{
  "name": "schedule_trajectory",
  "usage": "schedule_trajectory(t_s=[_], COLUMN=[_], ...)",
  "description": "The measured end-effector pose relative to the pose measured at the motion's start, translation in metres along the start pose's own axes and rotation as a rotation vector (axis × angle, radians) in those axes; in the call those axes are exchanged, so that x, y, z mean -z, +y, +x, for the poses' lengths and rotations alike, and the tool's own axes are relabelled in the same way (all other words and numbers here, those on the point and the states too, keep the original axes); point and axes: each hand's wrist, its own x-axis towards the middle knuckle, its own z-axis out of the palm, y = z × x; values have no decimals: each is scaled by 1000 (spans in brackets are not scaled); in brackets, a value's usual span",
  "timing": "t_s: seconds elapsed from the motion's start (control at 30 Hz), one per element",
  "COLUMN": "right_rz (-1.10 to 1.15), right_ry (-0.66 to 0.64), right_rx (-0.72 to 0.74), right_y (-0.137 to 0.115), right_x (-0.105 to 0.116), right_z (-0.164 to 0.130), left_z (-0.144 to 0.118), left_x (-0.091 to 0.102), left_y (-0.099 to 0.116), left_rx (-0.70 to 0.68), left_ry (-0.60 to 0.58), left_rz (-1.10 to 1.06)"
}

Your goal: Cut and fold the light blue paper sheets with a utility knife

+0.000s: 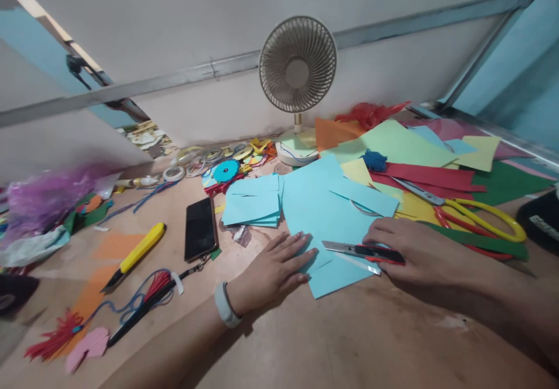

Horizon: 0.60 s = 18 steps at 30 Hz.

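Note:
My left hand (277, 267) lies flat with its fingers spread, the fingertips resting on the lower left edge of a light blue paper sheet (314, 202). In my right hand (393, 243) is a box cutter (364, 250), its blade extended and pointing left over the sheet. A clear or whitish narrow strip (358, 262) lies beneath the cutter on the paper. To the left of the sheet sits a stack of cut light blue paper pieces (253, 200). Scissors with yellow handles (484, 214) lie beyond my right hand, on coloured paper.
A white desk fan (298, 66) stands at the back. Green, orange, red and yellow sheets (393, 144) spread across the back right. At left are a phone (201, 229), a yellow cutter (142, 249), a red tassel (56, 333) and a purple plastic bag (52, 197).

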Motion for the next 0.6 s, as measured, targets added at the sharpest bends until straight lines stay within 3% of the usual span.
schedule_trajectory(t_s=[0.1,0.17,0.3,0.37,0.47,0.5,0.6], right_rz=[2,27,103,136,164,168,157], right_ry=[-150,-151,-109,-82,-64,-72,-75], right_rx=[-58,-60,68,107,88,79,44], right_y=[-1,-3,-4,-3,-2,-2,-5], right_x=[2,1,-7,-11,-12,-12,-10], right_z=[0,3,11,13,15,15,15], left_z=[0,1,-3,-14,-41,-51,-74], left_x=[0,-2,0,7,24,30,43], left_y=[-1,0,1,-4,-21,-27,-44], left_rx=[-17,-19,36,216,685,762,797], left_ry=[-19,-31,-12,72,265,261,114], left_rz=[-38,-36,13,106,345,401,456])
